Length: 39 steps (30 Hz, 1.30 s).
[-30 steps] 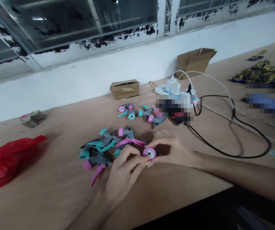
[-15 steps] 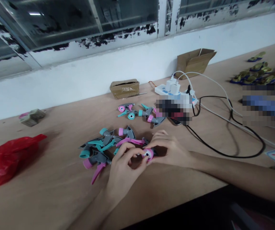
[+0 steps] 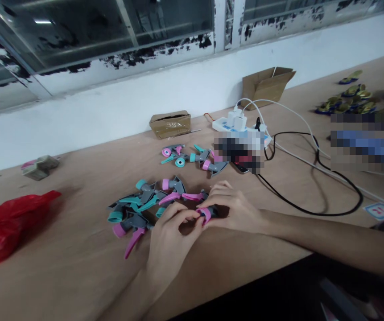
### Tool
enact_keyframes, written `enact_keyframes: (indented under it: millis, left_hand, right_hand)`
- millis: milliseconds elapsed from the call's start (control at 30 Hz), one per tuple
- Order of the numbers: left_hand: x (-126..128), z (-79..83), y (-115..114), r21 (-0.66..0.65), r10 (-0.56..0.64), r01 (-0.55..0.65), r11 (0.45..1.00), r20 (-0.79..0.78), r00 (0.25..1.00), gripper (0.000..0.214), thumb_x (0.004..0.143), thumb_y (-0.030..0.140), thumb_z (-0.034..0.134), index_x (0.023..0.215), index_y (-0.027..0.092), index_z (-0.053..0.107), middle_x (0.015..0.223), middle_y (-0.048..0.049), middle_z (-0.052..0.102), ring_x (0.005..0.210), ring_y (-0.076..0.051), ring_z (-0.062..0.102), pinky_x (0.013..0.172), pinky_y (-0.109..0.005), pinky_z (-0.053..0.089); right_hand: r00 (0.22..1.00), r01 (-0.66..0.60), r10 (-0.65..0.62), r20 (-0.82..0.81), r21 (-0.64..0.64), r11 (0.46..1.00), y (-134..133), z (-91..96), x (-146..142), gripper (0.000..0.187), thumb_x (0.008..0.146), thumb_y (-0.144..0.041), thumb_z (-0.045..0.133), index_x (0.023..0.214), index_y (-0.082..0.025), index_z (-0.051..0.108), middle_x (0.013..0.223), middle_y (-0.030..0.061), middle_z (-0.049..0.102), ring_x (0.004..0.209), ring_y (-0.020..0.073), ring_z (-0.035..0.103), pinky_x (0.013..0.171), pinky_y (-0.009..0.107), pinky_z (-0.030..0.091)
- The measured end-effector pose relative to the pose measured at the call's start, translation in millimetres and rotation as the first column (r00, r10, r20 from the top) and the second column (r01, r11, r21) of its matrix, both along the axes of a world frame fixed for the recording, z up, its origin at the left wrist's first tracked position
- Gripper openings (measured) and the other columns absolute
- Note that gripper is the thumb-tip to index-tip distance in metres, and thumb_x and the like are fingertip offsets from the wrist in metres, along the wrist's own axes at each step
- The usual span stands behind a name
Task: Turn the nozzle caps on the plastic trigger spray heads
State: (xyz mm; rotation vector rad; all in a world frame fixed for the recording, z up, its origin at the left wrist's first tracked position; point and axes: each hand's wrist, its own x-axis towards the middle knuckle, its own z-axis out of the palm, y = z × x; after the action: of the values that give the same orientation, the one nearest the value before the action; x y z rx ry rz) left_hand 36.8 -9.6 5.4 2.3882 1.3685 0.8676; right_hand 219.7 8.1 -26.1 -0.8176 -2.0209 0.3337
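Observation:
A grey trigger spray head (image 3: 214, 211) with a pink collar (image 3: 206, 215) is between my two hands, above the front of the table. My right hand (image 3: 237, 208) is closed around its grey body, which is partly hidden by the fingers. From the left, my left hand (image 3: 171, 232) pinches at the collar, thumb and fingertips by its mouth. What lies inside the collar is too small to make out. Just beyond my left hand lies a pile of grey spray heads (image 3: 147, 192) with teal and pink collars and triggers.
Farther back lie several more spray heads (image 3: 201, 156). A small cardboard box (image 3: 171, 126), an open carton (image 3: 267, 87) and a power strip (image 3: 223, 125) line the wall. A black cable (image 3: 315, 214) loops at right. A red plastic bag (image 3: 18, 220) lies at left.
The spray head has turned, so the white disc with a dark centre in its collar no longer faces me. My hands stay close together around it. The whole view has shifted slightly.

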Motion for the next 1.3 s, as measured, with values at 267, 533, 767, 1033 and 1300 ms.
enact_keyframes:
  millis: [267, 533, 767, 1033, 1300]
  left_hand:
    - [0, -4.2, -2, -0.005, -0.043, 0.044, 0.999, 0.102, 0.994, 0.006, 0.078, 0.017, 0.059, 0.073, 0.018, 0.063, 0.074, 0.0012, 0.054, 0.06, -0.009, 0.052, 0.053, -0.02, 0.046]
    - [-5, 1.0, -5, 0.054, -0.088, 0.08, 0.995, 0.166, 0.982, 0.011, 0.084, 0.019, 0.053, 0.078, 0.019, 0.062, 0.08, -0.0001, 0.053, 0.065, -0.009, 0.053, 0.055, -0.02, 0.044]
    - [-7, -1.0, 0, 0.04, 0.049, -0.066, 0.997, 0.328, 0.943, 0.019, 0.08, 0.019, 0.058, 0.062, 0.016, 0.051, 0.071, 0.0019, 0.045, 0.063, -0.009, 0.045, 0.057, -0.021, 0.039]
    - [-9, 0.1, 11, -0.471, 0.175, 0.226, 0.853, 0.665, 0.726, 0.022, 0.084, 0.035, 0.05, 0.075, 0.015, 0.054, 0.076, -0.0009, 0.044, 0.062, -0.01, 0.044, 0.045, -0.018, 0.039]
    - [-6, -9.2, -2, -0.108, 0.044, -0.018, 0.994, 0.243, 0.969, 0.014, 0.088, 0.023, 0.043, 0.079, 0.017, 0.052, 0.087, -0.0023, 0.045, 0.07, -0.012, 0.048, 0.067, -0.028, 0.045]
  right_hand:
    - [1.0, -0.001, 0.0, -0.019, -0.062, 0.998, -4, 5.7, -1, 0.027, 0.068, -0.034, 0.072, 0.088, -0.019, 0.062, 0.077, 0.0003, 0.067, 0.071, 0.0132, 0.057, 0.076, 0.033, 0.039]
    - [1.0, -0.006, 0.006, 0.008, -0.082, 0.997, 0, 4.4, 1, 0.03, 0.07, -0.035, 0.07, 0.095, -0.02, 0.061, 0.087, 0.0003, 0.068, 0.083, 0.0145, 0.059, 0.085, 0.036, 0.038]
    - [0.971, 0.239, -0.239, 0.017, -0.089, 0.967, 6, 18.2, 12, 0.028, 0.07, -0.035, 0.07, 0.094, -0.023, 0.062, 0.088, 0.0001, 0.068, 0.087, 0.0171, 0.059, 0.085, 0.036, 0.041]
    - [0.946, 0.311, -0.323, -0.029, -0.208, 0.928, 10, 22.3, 8, 0.028, 0.07, -0.038, 0.069, 0.092, -0.022, 0.061, 0.093, -0.0003, 0.067, 0.086, 0.0159, 0.061, 0.08, 0.032, 0.046]
    - [0.978, 0.188, -0.163, 0.129, -0.208, 0.96, 50, 45.9, -30, 0.027, 0.075, -0.039, 0.064, 0.091, -0.018, 0.061, 0.084, 0.0012, 0.067, 0.073, 0.0141, 0.061, 0.068, 0.028, 0.044]
